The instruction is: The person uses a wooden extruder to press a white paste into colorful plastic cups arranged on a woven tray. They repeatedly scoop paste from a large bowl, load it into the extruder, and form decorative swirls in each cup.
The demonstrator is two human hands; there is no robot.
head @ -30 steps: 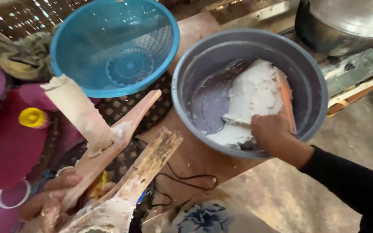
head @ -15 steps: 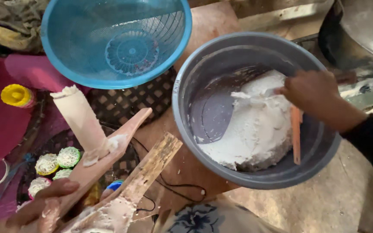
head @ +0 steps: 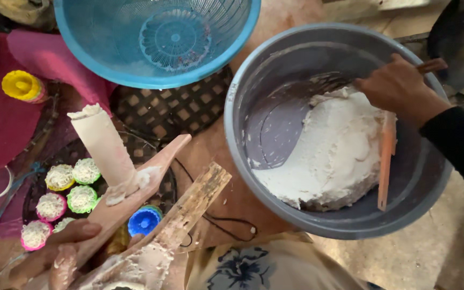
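Right hand (head: 398, 88) reaches into the grey basin (head: 243, 96), fingers curled shut around a brown-handled tool (head: 432, 65). Only the handle end shows past the knuckles; the working end is hidden under the hand, against the white dough (head: 339, 150). The visible handle runs up and away from the wrist toward the far rim.

The dough sits heaped on the side of the basin under the hand; the floor on the far side of the heap is scraped nearly bare, with drag marks in the smear. An orange flat stick (head: 386, 161) leans just below the hand, its long axis near upright in the picture, lower end on the basin floor.

Left hand (head: 55, 249) grips the low end of a wooden press (head: 135, 188), fingers wrapped, thumb on top. Its two arms run diagonally up toward the basin. A dough-coated cylinder (head: 103, 147) stands on the nearer arm, tilted away from the basin. The hold looks meant to steady the press while the other hand works, as I judge it.

Beside the left hand: small coloured cups (head: 84, 196) filled with pale noodle nests, plus an empty blue cup (head: 143, 220). Beyond the press, a blue basket (head: 157, 43).
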